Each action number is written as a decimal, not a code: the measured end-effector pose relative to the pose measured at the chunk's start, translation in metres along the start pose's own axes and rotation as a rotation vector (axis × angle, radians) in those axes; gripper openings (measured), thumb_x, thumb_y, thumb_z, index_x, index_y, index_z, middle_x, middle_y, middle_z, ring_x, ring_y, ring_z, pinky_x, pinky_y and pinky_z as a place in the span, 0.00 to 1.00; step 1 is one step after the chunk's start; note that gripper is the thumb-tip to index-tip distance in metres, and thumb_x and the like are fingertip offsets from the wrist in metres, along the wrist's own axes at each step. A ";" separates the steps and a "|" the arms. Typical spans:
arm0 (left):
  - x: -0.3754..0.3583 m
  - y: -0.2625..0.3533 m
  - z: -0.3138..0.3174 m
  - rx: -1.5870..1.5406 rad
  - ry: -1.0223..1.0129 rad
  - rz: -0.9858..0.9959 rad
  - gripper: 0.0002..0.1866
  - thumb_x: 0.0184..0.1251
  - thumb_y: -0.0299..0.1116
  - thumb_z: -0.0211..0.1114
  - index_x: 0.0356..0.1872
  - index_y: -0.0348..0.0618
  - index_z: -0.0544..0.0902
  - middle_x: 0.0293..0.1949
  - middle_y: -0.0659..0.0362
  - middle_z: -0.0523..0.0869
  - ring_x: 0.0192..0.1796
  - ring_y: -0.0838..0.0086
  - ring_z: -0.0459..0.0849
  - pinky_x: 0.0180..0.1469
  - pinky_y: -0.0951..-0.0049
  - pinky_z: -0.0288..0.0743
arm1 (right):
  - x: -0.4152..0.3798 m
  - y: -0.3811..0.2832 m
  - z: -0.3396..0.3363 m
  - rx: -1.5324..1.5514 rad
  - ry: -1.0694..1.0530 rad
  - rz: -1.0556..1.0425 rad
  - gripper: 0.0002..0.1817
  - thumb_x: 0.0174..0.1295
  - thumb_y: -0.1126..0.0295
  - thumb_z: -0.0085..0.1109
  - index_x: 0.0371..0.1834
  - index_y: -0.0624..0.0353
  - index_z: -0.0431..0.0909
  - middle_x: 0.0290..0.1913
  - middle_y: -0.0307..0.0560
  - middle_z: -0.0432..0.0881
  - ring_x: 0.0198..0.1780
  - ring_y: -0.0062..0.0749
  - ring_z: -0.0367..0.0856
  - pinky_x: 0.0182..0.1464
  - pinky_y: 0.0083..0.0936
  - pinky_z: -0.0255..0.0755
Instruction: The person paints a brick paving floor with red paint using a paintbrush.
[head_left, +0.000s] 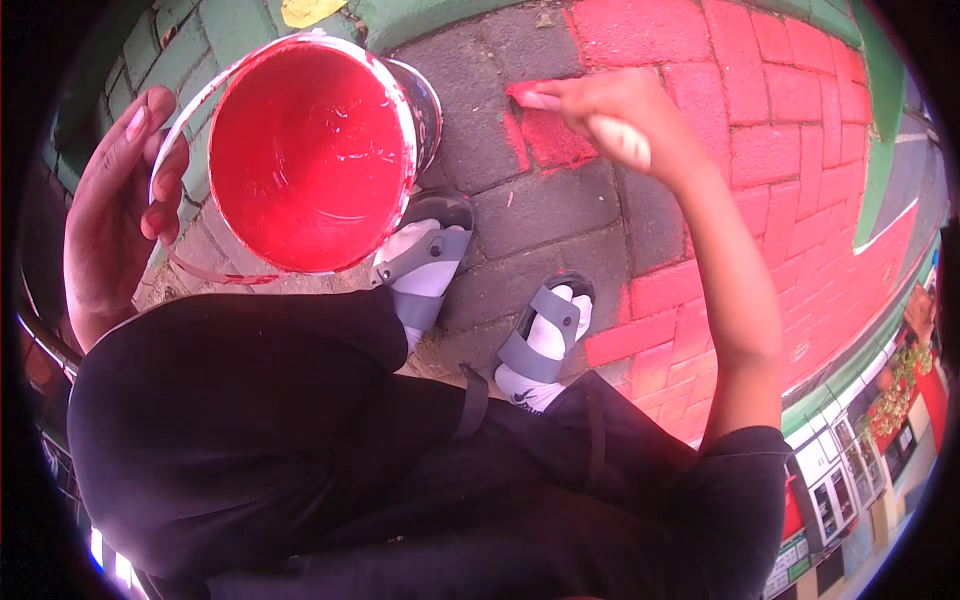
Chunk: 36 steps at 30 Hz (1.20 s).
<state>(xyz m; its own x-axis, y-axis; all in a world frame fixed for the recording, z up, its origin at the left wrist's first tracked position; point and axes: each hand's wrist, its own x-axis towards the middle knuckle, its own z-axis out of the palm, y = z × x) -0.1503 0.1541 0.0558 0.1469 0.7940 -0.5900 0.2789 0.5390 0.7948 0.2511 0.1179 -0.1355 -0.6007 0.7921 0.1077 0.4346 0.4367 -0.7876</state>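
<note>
A bucket (428, 112) stands tilted in front of me, its inside coated with wet red paint (310, 160). The fingers of my left hand (100, 215) curl round its white handle (165, 150) on the left side. My right hand (630, 105) is closed on a paintbrush (522, 93), its red bristles at the paving. Part of the brush's pale handle shows beside my palm. Below the bristles, one paving brick (555, 140) is partly covered in red.
Grey unpainted bricks (545, 205) lie around my sandalled feet (540, 340). Red-painted paving (790, 150) spreads to the right, bordered by a green edge (885, 130). Green bricks (170, 60) and a yellow leaf-like piece (310, 10) are at upper left.
</note>
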 end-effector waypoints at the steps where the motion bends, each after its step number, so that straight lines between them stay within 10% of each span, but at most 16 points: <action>1: 0.000 -0.001 0.001 -0.001 0.020 -0.001 0.18 0.81 0.46 0.54 0.52 0.39 0.74 0.24 0.67 0.73 0.17 0.90 0.65 0.20 0.91 0.61 | -0.013 -0.007 0.009 0.010 -0.007 0.002 0.07 0.53 0.74 0.58 0.20 0.60 0.73 0.42 0.53 0.90 0.46 0.39 0.91 0.42 0.31 0.81; 4: -0.005 0.005 0.012 0.023 0.153 -0.012 0.20 0.81 0.46 0.54 0.55 0.38 0.74 0.24 0.67 0.73 0.17 0.90 0.65 0.20 0.91 0.60 | -0.037 -0.037 0.014 -0.216 -0.125 0.004 0.09 0.52 0.69 0.61 0.20 0.59 0.74 0.41 0.51 0.90 0.47 0.40 0.91 0.42 0.33 0.81; 6: -0.003 0.003 0.004 0.022 0.107 -0.013 0.20 0.81 0.46 0.54 0.56 0.37 0.75 0.24 0.67 0.73 0.17 0.90 0.65 0.20 0.91 0.60 | -0.027 -0.061 -0.003 -0.240 -0.628 0.180 0.12 0.53 0.64 0.63 0.20 0.58 0.74 0.41 0.46 0.90 0.46 0.42 0.91 0.41 0.36 0.81; 14: -0.005 -0.003 0.002 0.018 0.093 0.043 0.23 0.81 0.46 0.54 0.59 0.33 0.73 0.24 0.66 0.73 0.17 0.89 0.66 0.20 0.91 0.60 | 0.024 0.003 -0.008 -0.137 -0.324 0.237 0.04 0.60 0.68 0.63 0.30 0.51 0.86 0.35 0.45 0.89 0.39 0.48 0.88 0.40 0.40 0.79; 16: -0.007 -0.002 0.009 -0.002 0.148 0.018 0.22 0.81 0.45 0.54 0.59 0.33 0.73 0.23 0.66 0.73 0.17 0.89 0.65 0.19 0.91 0.60 | 0.014 0.001 -0.004 -0.042 -0.014 -0.027 0.04 0.60 0.68 0.62 0.31 0.50 0.87 0.36 0.46 0.89 0.39 0.47 0.88 0.41 0.39 0.79; 21: -0.006 -0.002 0.002 0.000 0.180 0.008 0.22 0.82 0.45 0.54 0.59 0.33 0.73 0.23 0.66 0.70 0.17 0.89 0.64 0.19 0.91 0.60 | -0.018 -0.035 0.008 -0.108 -0.258 0.050 0.13 0.56 0.62 0.62 0.20 0.58 0.75 0.36 0.46 0.90 0.41 0.44 0.90 0.36 0.37 0.78; 23: -0.005 -0.006 -0.005 0.013 0.126 0.000 0.22 0.81 0.44 0.54 0.60 0.32 0.73 0.23 0.67 0.70 0.17 0.89 0.64 0.19 0.91 0.60 | -0.004 -0.051 -0.013 -0.057 -0.642 0.197 0.06 0.57 0.76 0.58 0.27 0.57 0.84 0.34 0.52 0.87 0.39 0.47 0.89 0.42 0.44 0.79; 29: -0.007 -0.001 0.003 -0.024 0.146 -0.009 0.23 0.81 0.43 0.54 0.61 0.32 0.73 0.24 0.66 0.72 0.17 0.89 0.65 0.20 0.90 0.61 | 0.017 0.008 -0.014 0.189 -0.288 0.325 0.15 0.59 0.68 0.55 0.20 0.65 0.65 0.40 0.61 0.89 0.55 0.39 0.90 0.43 0.28 0.79; 33: -0.005 -0.004 -0.002 -0.007 0.129 -0.017 0.22 0.82 0.43 0.54 0.61 0.32 0.73 0.24 0.66 0.72 0.17 0.88 0.65 0.20 0.89 0.61 | -0.006 -0.005 0.000 0.048 -0.027 0.026 0.10 0.59 0.69 0.58 0.24 0.63 0.73 0.47 0.55 0.90 0.49 0.43 0.91 0.43 0.28 0.80; 36: -0.002 -0.004 -0.002 -0.005 0.140 0.004 0.22 0.81 0.43 0.54 0.61 0.32 0.74 0.24 0.66 0.72 0.17 0.88 0.65 0.20 0.89 0.60 | -0.016 -0.049 0.001 -0.257 -0.579 0.189 0.07 0.54 0.74 0.62 0.34 0.54 0.87 0.37 0.52 0.89 0.41 0.49 0.88 0.44 0.42 0.81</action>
<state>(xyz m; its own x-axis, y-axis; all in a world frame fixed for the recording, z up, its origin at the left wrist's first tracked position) -0.1539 0.1509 0.0538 0.0140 0.8275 -0.5613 0.2739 0.5367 0.7981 0.2389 0.0832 -0.0989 -0.7310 0.5393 -0.4181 0.6712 0.4576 -0.5831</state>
